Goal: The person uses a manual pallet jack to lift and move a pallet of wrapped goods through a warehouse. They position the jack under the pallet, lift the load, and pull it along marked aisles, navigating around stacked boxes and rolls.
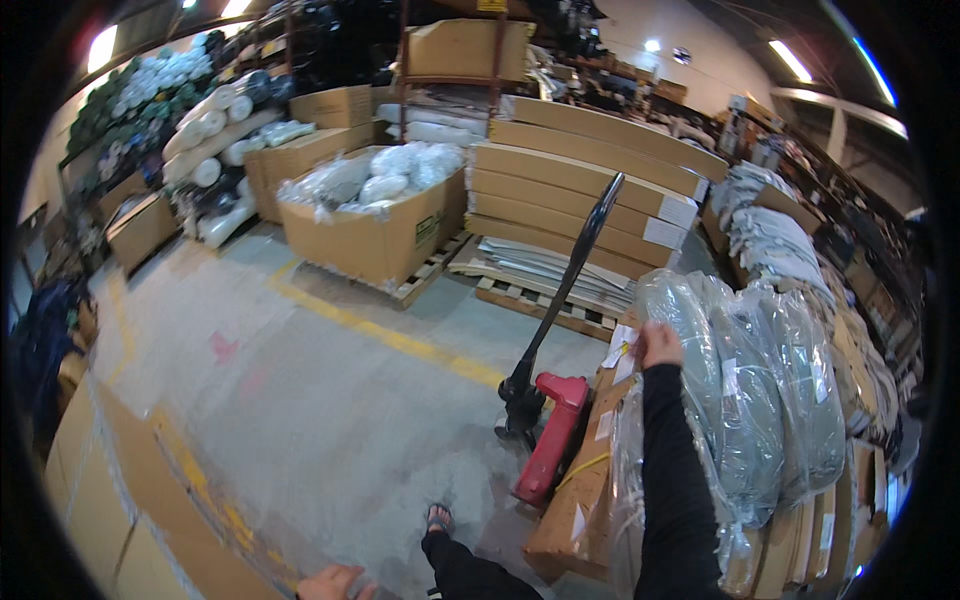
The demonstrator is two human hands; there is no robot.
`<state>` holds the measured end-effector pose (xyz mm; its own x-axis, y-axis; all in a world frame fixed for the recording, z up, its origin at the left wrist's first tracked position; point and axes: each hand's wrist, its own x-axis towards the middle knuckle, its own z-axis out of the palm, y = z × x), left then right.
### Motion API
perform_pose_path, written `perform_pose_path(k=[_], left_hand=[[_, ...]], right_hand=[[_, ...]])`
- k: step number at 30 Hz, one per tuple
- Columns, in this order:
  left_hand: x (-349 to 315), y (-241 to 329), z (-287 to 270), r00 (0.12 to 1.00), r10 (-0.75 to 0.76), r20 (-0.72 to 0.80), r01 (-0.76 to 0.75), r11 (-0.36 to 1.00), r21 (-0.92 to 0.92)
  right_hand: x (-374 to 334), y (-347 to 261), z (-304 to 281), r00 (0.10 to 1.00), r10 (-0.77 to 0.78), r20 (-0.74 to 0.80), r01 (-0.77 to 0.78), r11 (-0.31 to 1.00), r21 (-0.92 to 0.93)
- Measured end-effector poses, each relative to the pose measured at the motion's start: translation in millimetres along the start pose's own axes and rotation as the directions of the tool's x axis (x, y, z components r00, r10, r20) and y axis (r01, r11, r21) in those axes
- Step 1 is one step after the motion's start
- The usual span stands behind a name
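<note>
Plastic-wrapped rolls (745,400) of grey-green fabric stand bundled together on top of a tall cardboard carton (580,490) at the person's right. Each roll is sheathed in clear, crinkled film with a small white label, and the film catches the ceiling light. Their long axes run from the lower edge of the view up and slightly left, so the rounded ends point away from the person toward the stacked goods behind.

The right hand (660,345), at the end of a black sleeve, rests on the near upper corner of the bundle, touching the film just beside some white paper slips (620,350) on the carton's top edge. It looks loosely curled, but whether it pinches the film or only presses on it cannot be told. The left hand (330,582) shows only partly at the bottom edge, near a cardboard sheet (120,500); its fingers are cut off and their state cannot be told.

Just left of the carton stands a red pallet jack (550,440) on the concrete floor (300,380), its black handle (575,270) leaning up and right. Beyond it lie flat cardboard boxes (580,190) stacked on a wooden pallet (540,305).
</note>
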<state>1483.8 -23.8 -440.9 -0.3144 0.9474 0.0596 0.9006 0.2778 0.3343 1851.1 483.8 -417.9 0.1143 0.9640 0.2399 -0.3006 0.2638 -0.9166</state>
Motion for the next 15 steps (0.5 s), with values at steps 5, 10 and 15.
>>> perform_pose_path(k=[5,10,15], left_hand=[[154,-32,10,0.991,0.094,0.096,-0.084,0.991,-0.106],[314,-83,-22,0.987,0.129,0.097,-0.11,0.978,-0.179],[499,-116,13,0.995,0.104,-0.008,-0.1,0.926,-0.364]], right_hand=[[142,-83,82,0.981,-0.108,-0.16,0.103,0.994,-0.039],[246,-70,186,0.893,-0.447,-0.048,0.094,0.29,-0.953],[264,-40,202,0.844,-0.508,-0.172,0.136,0.512,-0.848]])
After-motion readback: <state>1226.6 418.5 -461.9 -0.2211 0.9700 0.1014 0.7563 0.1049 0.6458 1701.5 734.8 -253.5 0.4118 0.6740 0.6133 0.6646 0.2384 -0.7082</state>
